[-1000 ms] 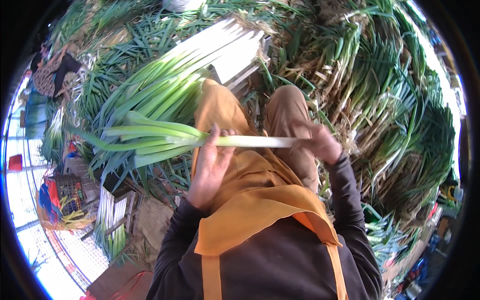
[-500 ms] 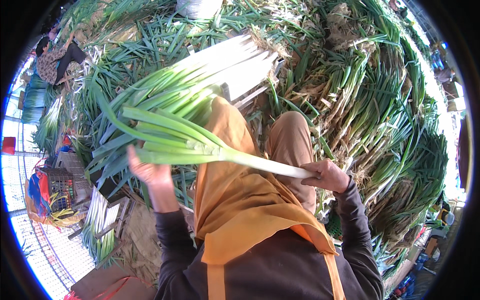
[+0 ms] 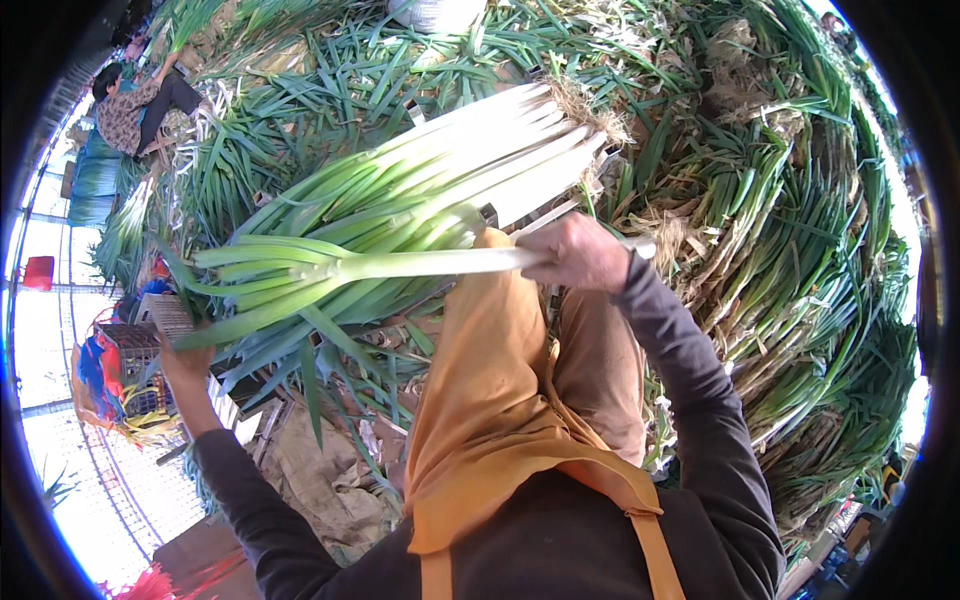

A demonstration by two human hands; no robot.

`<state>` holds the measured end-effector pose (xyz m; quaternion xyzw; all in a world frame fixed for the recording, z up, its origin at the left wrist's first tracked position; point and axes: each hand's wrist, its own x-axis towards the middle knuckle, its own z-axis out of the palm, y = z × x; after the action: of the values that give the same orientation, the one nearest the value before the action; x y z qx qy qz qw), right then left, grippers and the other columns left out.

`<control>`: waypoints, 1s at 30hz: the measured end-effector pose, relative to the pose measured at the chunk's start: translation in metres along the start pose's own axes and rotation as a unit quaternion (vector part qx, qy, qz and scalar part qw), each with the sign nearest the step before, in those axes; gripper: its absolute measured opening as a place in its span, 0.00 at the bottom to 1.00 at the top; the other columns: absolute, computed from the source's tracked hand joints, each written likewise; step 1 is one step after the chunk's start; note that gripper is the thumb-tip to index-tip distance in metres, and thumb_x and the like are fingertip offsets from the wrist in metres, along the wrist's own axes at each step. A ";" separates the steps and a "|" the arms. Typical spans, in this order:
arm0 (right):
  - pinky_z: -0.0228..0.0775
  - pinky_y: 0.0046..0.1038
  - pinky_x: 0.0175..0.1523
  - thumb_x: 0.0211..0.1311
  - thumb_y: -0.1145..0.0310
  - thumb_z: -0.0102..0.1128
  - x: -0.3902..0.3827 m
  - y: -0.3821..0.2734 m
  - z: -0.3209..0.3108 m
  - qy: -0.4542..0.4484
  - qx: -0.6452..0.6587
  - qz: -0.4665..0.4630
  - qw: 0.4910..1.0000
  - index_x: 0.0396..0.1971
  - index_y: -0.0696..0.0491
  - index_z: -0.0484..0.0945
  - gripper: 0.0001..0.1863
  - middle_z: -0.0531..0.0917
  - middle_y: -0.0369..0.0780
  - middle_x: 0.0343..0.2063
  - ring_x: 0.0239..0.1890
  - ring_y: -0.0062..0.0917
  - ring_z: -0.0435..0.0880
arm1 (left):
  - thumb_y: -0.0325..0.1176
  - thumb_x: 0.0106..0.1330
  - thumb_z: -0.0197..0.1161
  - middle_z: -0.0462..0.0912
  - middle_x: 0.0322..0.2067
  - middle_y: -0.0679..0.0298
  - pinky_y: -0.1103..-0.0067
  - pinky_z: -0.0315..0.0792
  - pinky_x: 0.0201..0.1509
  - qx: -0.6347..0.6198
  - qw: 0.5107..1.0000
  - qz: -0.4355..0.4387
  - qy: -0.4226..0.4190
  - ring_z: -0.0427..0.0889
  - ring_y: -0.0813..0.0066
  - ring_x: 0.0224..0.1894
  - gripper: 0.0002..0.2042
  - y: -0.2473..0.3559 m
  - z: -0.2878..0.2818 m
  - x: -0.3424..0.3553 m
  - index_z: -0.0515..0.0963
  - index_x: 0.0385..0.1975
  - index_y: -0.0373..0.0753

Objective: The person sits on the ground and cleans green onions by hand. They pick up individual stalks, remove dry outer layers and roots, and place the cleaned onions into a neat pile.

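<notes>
A single leek (image 3: 430,263) lies level above the pile, its leaves fanned to the left. My right hand (image 3: 580,252) is closed around its white stalk, and the root end sticks out past the fist. By the lowest leaf tip is my left hand (image 3: 188,365); its fingers are blurred and partly behind the leaf, so whether it grips the leaf is unclear. Beneath and beyond the held leek, a stack of leeks (image 3: 500,130) rests on a low rack, white stalks and roots toward the right, green leaves toward the left.
A big heap of untrimmed leeks (image 3: 800,260) rises along my right. Loose green leaves (image 3: 340,90) cover the ground ahead, with a white sack (image 3: 437,14) at the far edge. A plastic crate (image 3: 130,350) stands at left. Another person (image 3: 140,110) sits far left.
The leek has moved up and left, over the stack. My right hand went with it, up and left, while my left hand moved left and down to the leaf tips.
</notes>
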<state>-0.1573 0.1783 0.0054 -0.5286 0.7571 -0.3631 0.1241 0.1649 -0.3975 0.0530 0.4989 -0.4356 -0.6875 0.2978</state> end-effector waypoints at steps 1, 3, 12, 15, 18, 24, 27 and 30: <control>0.75 0.33 0.30 0.50 0.68 0.69 0.010 0.012 -0.002 -0.014 -0.022 0.017 1.000 0.29 0.53 0.83 0.08 0.82 0.39 0.20 0.21 0.32 0.81 | 0.66 0.68 0.45 0.82 0.47 0.50 0.66 0.75 0.45 0.000 0.997 -0.061 0.053 0.83 0.62 0.41 0.36 -0.005 -0.001 0.004 0.76 0.52 0.33; 0.76 0.34 0.33 0.52 0.65 0.67 0.025 0.036 -0.004 -0.045 -0.048 0.044 0.997 0.29 0.52 0.83 0.08 0.82 0.41 0.20 0.23 0.34 0.82 | 0.65 0.69 0.45 0.84 0.36 0.56 0.68 0.75 0.39 0.436 0.886 0.020 0.155 0.82 0.64 0.35 0.33 -0.016 0.015 -0.003 0.82 0.41 0.38; 0.73 0.34 0.38 0.51 0.64 0.69 0.080 0.150 -0.008 -0.139 -0.080 0.060 0.985 0.35 0.53 0.84 0.13 0.84 0.43 0.27 0.30 0.35 0.83 | 0.39 0.53 0.73 0.72 0.62 0.56 0.64 0.55 0.71 0.587 0.484 0.554 -0.339 0.66 0.57 0.66 0.36 -0.155 0.273 -0.080 0.67 0.65 0.43; 0.73 0.35 0.44 0.57 0.66 0.63 0.103 0.184 -0.003 -0.091 -0.152 0.131 0.975 0.37 0.52 0.84 0.10 0.85 0.43 0.32 0.37 0.37 0.84 | 0.36 0.51 0.73 0.72 0.61 0.54 0.59 0.55 0.70 0.679 0.498 0.389 -0.372 0.68 0.57 0.65 0.39 -0.191 0.314 -0.040 0.65 0.66 0.41; 0.62 0.39 0.58 0.59 0.65 0.61 0.118 0.215 0.010 -0.090 -0.184 0.175 0.963 0.43 0.46 0.83 0.12 0.84 0.39 0.40 0.48 0.35 0.80 | 0.37 0.55 0.70 0.70 0.63 0.55 0.55 0.52 0.70 0.686 0.489 0.395 -0.367 0.65 0.58 0.66 0.38 -0.207 0.323 -0.025 0.62 0.68 0.43; 0.53 0.41 0.66 0.57 0.64 0.63 0.116 0.255 0.035 -0.067 -0.116 0.224 0.965 0.48 0.42 0.82 0.17 0.82 0.35 0.49 0.58 0.34 0.72 | 0.41 0.57 0.68 0.55 0.72 0.60 0.48 0.44 0.71 0.786 0.461 0.371 -0.177 0.52 0.56 0.73 0.44 -0.183 0.267 -0.056 0.50 0.73 0.51; 0.53 0.41 0.66 0.56 0.66 0.62 0.115 0.267 0.038 -0.042 -0.120 0.212 0.969 0.50 0.40 0.81 0.19 0.81 0.34 0.49 0.58 0.33 0.72 | 0.33 0.54 0.68 0.51 0.73 0.62 0.46 0.43 0.71 0.833 0.451 0.306 -0.096 0.50 0.54 0.74 0.47 -0.156 0.204 -0.054 0.47 0.74 0.53; 0.53 0.42 0.65 0.56 0.66 0.61 0.116 0.273 0.043 -0.045 -0.138 0.233 0.962 0.50 0.38 0.81 0.20 0.81 0.33 0.51 0.56 0.33 0.73 | 0.22 0.49 0.66 0.51 0.73 0.63 0.45 0.44 0.71 0.888 0.400 0.224 -0.034 0.52 0.53 0.73 0.48 -0.117 0.136 -0.041 0.52 0.72 0.55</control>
<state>-0.3743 0.1055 -0.1881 -0.3648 0.8959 -0.1924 0.1650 0.0525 -0.2697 -0.0171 0.3427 -0.9067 0.1618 -0.1853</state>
